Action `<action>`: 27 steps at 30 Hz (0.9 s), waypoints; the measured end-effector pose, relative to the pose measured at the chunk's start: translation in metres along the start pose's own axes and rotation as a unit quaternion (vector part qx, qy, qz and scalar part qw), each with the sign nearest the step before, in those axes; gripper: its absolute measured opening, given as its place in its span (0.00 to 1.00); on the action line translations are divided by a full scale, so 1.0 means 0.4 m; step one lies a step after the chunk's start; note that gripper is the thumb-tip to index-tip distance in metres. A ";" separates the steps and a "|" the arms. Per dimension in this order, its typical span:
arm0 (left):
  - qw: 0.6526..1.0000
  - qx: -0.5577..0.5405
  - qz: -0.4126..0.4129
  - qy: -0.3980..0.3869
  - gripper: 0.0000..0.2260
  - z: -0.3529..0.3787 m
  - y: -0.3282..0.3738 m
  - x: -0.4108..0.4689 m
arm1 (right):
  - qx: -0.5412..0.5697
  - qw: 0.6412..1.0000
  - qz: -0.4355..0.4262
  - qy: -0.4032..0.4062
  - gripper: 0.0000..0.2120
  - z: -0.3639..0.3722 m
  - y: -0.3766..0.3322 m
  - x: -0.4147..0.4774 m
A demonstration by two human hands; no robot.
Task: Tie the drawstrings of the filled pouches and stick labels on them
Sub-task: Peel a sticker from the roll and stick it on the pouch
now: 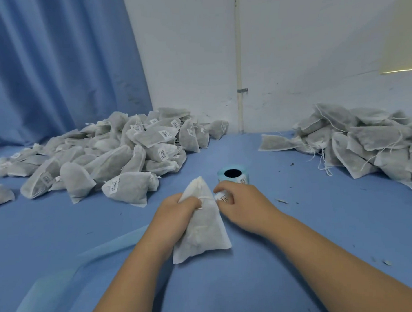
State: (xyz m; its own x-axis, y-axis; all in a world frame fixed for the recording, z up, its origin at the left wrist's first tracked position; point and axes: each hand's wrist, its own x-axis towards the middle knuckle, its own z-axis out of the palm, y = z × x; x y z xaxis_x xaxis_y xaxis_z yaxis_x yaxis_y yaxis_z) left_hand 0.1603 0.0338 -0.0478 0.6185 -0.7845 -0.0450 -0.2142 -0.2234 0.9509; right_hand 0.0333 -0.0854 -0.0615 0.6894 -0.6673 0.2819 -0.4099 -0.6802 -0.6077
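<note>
The pouch [203,233] stands on its wide bottom on the blue tabletop [296,222]. Its long axis runs from that bottom edge, nearest the person, up and away to the gathered neck. The left hand [179,210] grips the pouch's left side just under the neck, fingers [192,203] curled into the cloth, and the drawstring [205,198] crosses the pouch at that height.

The right hand [244,201] is just right of the pouch and pinches a small white label [224,198] with printed bars. The label lies against or just beside the pouch's right edge — I cannot tell whether it touches.

The coming move turns on this: the label sits right of the pouch's upper face, so the right hand is the one placed to press it leftward onto the cloth while the left steadies the neck.

Behind the pouch and close to it stands the label roll [233,174], hollow core up. Far to the pouch's left is a heap of labelled pouches [120,149] — far to its right, a heap of unlabelled pouches [363,141] with loose strings.
</note>
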 end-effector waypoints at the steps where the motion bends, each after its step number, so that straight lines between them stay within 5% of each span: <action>1: 1.000 -0.001 0.001 -0.004 0.09 0.003 0.002 -0.003 | 0.013 1.000 -0.001 0.009 0.08 -0.002 0.006 0.000; 3: 1.000 0.000 0.006 -0.007 0.07 0.010 0.007 -0.009 | 0.054 0.998 0.003 0.022 0.02 -0.011 0.012 0.000; 27: 0.999 0.034 0.029 -0.010 0.06 0.023 0.001 -0.016 | 0.150 0.986 0.054 -0.047 0.04 -0.050 0.005 -0.004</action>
State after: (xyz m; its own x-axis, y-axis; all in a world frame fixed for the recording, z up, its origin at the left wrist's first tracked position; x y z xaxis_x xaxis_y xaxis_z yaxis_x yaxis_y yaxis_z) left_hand 0.1493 0.0334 -0.0497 0.5884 -0.8085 0.0021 -0.2999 -0.2158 0.9293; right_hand 0.0195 -0.0919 -0.0483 0.7093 -0.6904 0.1423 -0.2979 -0.4765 -0.8271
